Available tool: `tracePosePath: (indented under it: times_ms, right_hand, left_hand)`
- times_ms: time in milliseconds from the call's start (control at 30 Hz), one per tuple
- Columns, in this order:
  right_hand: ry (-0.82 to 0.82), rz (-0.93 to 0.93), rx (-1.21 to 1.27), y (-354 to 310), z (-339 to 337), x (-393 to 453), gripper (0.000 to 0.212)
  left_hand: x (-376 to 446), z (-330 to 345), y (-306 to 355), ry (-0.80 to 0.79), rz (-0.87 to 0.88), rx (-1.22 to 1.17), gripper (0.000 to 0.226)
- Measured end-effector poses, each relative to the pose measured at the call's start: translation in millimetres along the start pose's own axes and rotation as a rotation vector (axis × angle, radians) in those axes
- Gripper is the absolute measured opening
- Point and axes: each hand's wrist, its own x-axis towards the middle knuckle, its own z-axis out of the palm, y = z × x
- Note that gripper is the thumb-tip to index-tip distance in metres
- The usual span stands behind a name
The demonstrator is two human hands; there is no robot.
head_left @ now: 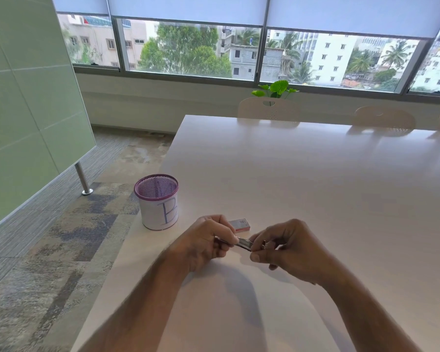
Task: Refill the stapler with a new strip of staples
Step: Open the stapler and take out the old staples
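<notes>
A small metal stapler point(241, 243) is held just above the white table point(315, 179), near its front left corner. My left hand point(203, 243) grips its left end. My right hand point(287, 248) pinches its right end between thumb and fingers. Most of the stapler is hidden by my fingers, so I cannot tell whether it is open. A small box of staples point(240, 224) lies flat on the table just behind my hands. No loose strip of staples is visible.
A purple mesh pen cup point(157, 201) wrapped in white paper marked "B" stands left of the staple box, near the table's left edge. Chairs point(269, 109) line the far side. A glass partition point(31, 110) stands to the left on the floor.
</notes>
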Motion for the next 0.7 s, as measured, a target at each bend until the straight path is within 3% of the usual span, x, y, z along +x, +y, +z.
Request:
tracePosePath:
  times_ms: [700]
  right_hand:
    - [-0.034,-0.003,0.009,-9.4,2.3,-3.8,0.025]
  left_hand:
    - [-1.4,3.2,-0.6,-0.063,-0.082,0.053,0.028]
